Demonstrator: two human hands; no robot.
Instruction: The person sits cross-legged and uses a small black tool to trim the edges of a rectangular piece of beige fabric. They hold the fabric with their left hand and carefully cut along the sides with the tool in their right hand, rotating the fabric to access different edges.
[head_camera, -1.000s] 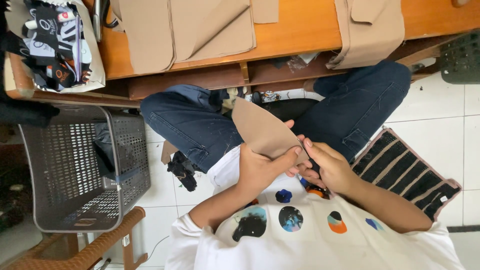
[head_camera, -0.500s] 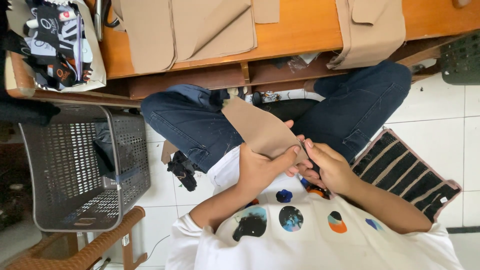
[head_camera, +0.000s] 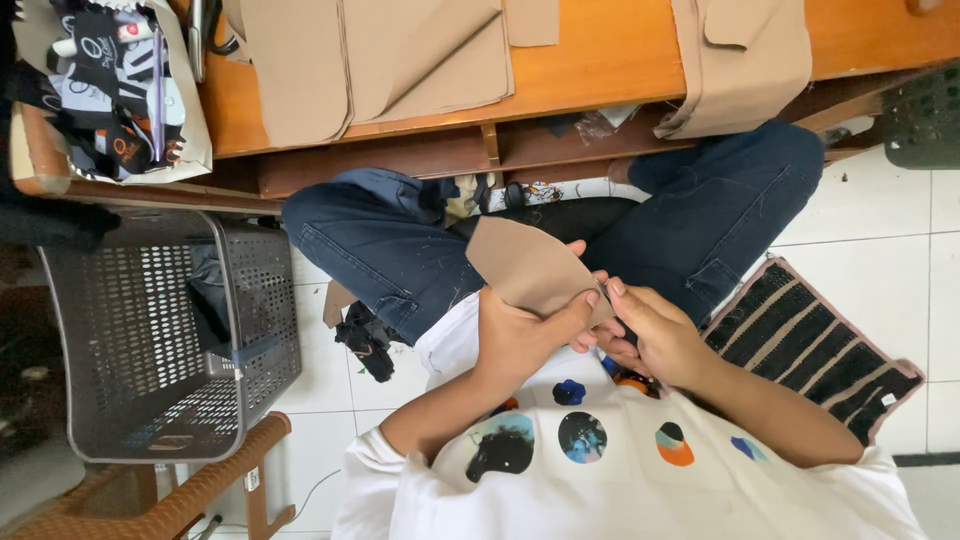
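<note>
White floor tiles (head_camera: 880, 200) fill the right of the frame, with a striped mat (head_camera: 810, 345) lying at lower right. An orange wooden desk (head_camera: 600, 60) runs along the top. A grey plastic basket (head_camera: 150, 340) stands at left, a wicker chair (head_camera: 180, 500) at lower left.

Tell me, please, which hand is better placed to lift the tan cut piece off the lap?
Left, probably. The left hand already clamps the tan cut piece, with its thumb across the lower edge. The right hand only meets the piece's near corner with its fingertips.
</note>
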